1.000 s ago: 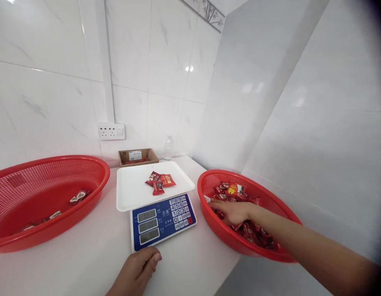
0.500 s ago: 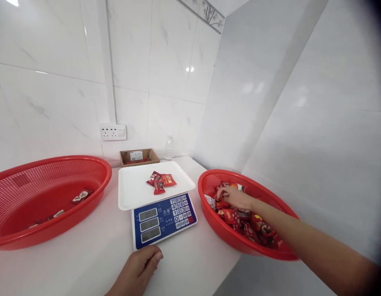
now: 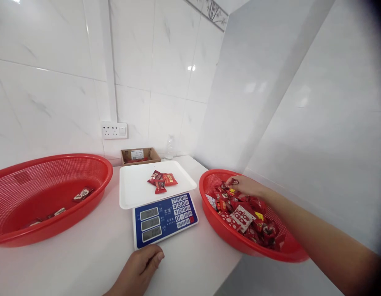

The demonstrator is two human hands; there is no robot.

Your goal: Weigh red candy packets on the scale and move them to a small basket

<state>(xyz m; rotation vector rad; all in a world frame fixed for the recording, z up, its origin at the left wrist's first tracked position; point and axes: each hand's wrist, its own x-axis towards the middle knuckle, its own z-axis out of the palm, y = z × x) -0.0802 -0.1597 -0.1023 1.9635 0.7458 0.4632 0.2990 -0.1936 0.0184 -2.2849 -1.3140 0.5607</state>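
My right hand (image 3: 244, 185) is over the back of the right red basket (image 3: 221, 234), its fingertips pinched on a small dark red packet (image 3: 234, 181). Several red candy packets (image 3: 240, 216) fill that basket under it. My left hand (image 3: 144, 263) rests closed on the white table, thumb on top, just below the front edge of the scale (image 3: 166, 218); nothing shows in it. Three red packets (image 3: 160, 186) lie together on the scale's white tray (image 3: 131, 191).
At the left a second red basket (image 3: 54, 224) holds a few packets (image 3: 83, 194). Behind the tray are a cardboard box (image 3: 153, 156) and a clear plastic bottle (image 3: 170, 148). A socket plate (image 3: 114, 130) is on the tiled wall.
My right hand has moved slightly right and up within the basket, uncovering a white-and-red packet. My left hand stays by the scale. The view has shifted slightly.
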